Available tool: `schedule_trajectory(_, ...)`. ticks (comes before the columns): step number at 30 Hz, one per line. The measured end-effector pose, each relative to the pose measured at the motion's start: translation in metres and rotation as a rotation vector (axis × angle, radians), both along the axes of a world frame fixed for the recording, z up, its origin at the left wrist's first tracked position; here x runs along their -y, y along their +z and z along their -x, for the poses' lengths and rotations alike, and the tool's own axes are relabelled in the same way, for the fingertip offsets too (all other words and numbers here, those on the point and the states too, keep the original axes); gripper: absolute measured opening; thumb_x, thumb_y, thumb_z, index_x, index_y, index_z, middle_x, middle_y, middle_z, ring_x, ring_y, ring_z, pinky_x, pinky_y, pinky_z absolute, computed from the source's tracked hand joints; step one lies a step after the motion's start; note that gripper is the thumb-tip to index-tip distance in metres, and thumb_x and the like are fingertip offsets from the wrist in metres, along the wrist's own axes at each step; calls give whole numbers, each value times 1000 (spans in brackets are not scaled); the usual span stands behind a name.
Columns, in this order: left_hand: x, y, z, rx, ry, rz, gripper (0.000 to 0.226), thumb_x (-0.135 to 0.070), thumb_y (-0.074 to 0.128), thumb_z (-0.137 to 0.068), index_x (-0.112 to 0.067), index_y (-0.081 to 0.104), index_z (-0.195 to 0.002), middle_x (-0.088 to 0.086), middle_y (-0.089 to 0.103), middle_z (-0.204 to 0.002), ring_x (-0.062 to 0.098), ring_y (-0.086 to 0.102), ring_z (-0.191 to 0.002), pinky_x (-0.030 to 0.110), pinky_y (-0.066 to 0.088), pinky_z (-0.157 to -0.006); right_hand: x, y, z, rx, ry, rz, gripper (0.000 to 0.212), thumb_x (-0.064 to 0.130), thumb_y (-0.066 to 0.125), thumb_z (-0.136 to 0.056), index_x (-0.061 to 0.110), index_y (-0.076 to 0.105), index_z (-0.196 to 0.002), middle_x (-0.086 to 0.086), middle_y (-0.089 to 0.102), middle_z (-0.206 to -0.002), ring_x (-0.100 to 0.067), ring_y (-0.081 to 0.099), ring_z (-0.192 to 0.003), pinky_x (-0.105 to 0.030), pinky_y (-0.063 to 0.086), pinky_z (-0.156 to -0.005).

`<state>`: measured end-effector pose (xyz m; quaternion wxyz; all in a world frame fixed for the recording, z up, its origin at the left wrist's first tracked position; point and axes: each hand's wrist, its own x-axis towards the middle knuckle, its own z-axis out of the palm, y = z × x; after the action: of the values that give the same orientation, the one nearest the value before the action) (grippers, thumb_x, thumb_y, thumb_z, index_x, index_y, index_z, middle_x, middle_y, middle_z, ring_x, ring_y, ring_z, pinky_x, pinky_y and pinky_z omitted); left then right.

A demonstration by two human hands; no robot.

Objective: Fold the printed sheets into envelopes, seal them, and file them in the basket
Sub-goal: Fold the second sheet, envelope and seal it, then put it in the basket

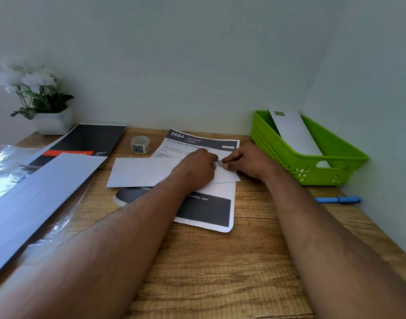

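A folded white envelope point(146, 172) is laid flat at the centre of the frame, on top of a printed sheet point(204, 210) whose dark header shows above it and whose dark block shows below. The left hand point(195, 171) is rested on the right part of the envelope, fingers curled, and a small strip of tape point(220, 162) is pinched at its fingertips. The right hand point(248, 163) is met with it from the right of the frame; its fingers are curled as well and the same strip is pinched from the other side. The strip is held just at the envelope's surface, though whether it is already stuck down cannot be told, as the fingers cover most of it.

A tape roll point(140, 145) is stood on the desk point(220, 272) above and left of the envelope, well apart from the hands. At the right of the frame a green basket point(312, 166) is set against the wall, and one white envelope point(294, 134) is leaned inside it. A blue pen point(337, 200) is laid below the basket, near the right wall. At the left of the frame a stack of white sheets point(36, 194) is spread over clear plastic, with a black pad point(87, 140) beyond it. A potted plant point(43, 104) is placed in the upper left corner.
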<state>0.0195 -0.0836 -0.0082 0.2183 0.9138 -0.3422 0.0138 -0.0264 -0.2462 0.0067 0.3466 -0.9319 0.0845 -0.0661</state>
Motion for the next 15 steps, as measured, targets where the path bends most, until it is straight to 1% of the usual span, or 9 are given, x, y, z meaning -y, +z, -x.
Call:
schedule_trajectory(2, 0, 0, 0, 0, 5, -3, 40, -21, 40, -102, -18, 49, -141, 10, 45, -144, 25, 42, -132, 34, 35, -106, 3, -2, 1, 31, -26, -72, 27, 18, 79, -78, 14, 75, -104, 3, 71, -99, -5, 61, -88, -19, 43, -78)
schedule_trajectory(4, -1, 0, 0, 0, -1, 22, 42, -22, 43, -101, -23, 46, -143, 6, 41, -149, 23, 38, -136, 33, 32, -109, 3, -6, 2, 146, -100, -172, 23, 17, 76, -80, 12, 74, -103, -2, 71, -103, -10, 62, -93, -25, 46, -84)
schedule_trajectory(5, -2, 0, -1, 3, -12, 41, 41, -21, 45, -101, -25, 48, -142, 4, 41, -149, 22, 38, -137, 32, 31, -109, 2, -8, 1, 199, -132, -199, 20, 17, 74, -82, 12, 75, -102, -3, 71, -104, -12, 62, -94, -27, 47, -85)
schedule_trajectory(6, -2, 0, -1, 10, -29, 62, 38, -20, 47, -101, -27, 52, -138, 3, 43, -147, 21, 39, -135, 29, 31, -108, 1, -10, 1, 234, -151, -205, 17, 16, 72, -84, 12, 75, -100, -3, 71, -103, -12, 62, -93, -28, 47, -84)
schedule_trajectory(8, -2, 0, -1, 39, -70, 85, 30, -18, 50, -100, -27, 64, -125, 1, 49, -140, 19, 44, -130, 22, 31, -99, -1, -13, -1, 264, -148, -159, 14, 16, 72, -84, 11, 76, -96, -3, 72, -97, -11, 63, -87, -25, 46, -77)
schedule_trajectory(10, -2, 0, 0, 73, -85, 101, 26, -14, 53, -98, -23, 71, -114, 1, 54, -135, 19, 49, -124, 18, 29, -91, -2, -14, -2, 244, -123, -59, 10, 19, 75, -80, 15, 78, -89, -1, 73, -87, -11, 64, -80, -26, 47, -72)
schedule_trajectory(11, -2, 0, -1, 81, -85, 115, 25, -12, 55, -97, -22, 73, -110, 1, 56, -132, 19, 51, -121, 17, 30, -90, -2, -15, -3, 225, -110, -14, 9, 22, 77, -78, 17, 78, -86, 1, 73, -84, -11, 65, -78, -27, 50, -71)
schedule_trajectory(13, -2, 0, -2, 83, -80, 137, 24, -9, 58, -94, -22, 75, -105, 2, 58, -126, 18, 54, -115, 17, 33, -89, -1, -16, -5, 194, -88, 23, 14, 26, 80, -74, 19, 78, -86, 4, 72, -82, -9, 64, -75, -27, 51, -69)
schedule_trajectory(15, -2, 0, -2, 72, -73, 145, 22, -9, 59, -94, -22, 75, -103, 2, 59, -123, 18, 54, -113, 18, 35, -88, 0, -14, -5, 167, -68, 18, 21, 28, 81, -73, 19, 76, -92, 4, 70, -82, -9, 61, -72, -25, 46, -66)
